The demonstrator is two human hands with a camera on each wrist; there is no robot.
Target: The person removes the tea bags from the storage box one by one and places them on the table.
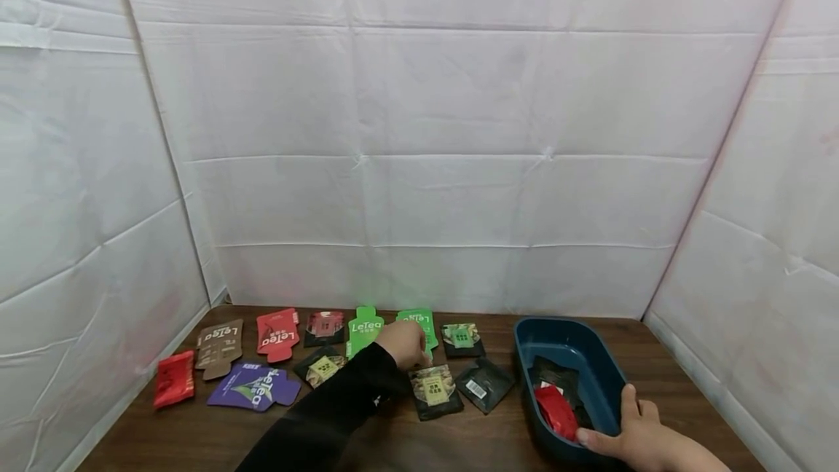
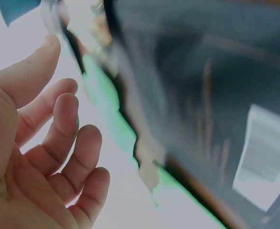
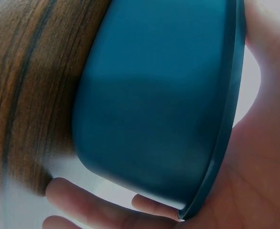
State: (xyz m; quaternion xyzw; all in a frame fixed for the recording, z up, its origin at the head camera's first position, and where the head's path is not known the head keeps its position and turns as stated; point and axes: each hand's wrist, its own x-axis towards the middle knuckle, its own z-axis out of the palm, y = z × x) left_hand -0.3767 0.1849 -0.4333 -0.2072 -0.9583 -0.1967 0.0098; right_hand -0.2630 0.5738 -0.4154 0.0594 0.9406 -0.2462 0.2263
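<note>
While the left hand reaches across the dark wooden surface in a black sleeve, it sits over the lower edge of a bright green flat tea sachet in the back row of packets; head view does not show whether its fingers touch it. Left wrist view: fingers loosely curved and spread apart, holding nothing, with a blurred green edge just beside them.

Right hand grips the near rim of a dark blue oval plastic tub at the right of the surface, thumb over the rim inside, fingers curled under the outer wall. Tub contains a red foil packet and a black sachet.

Other packets lie flat to the left: black sachet with yellow label, black sachet with barcode, purple packet, red packet, brown packet
</note>
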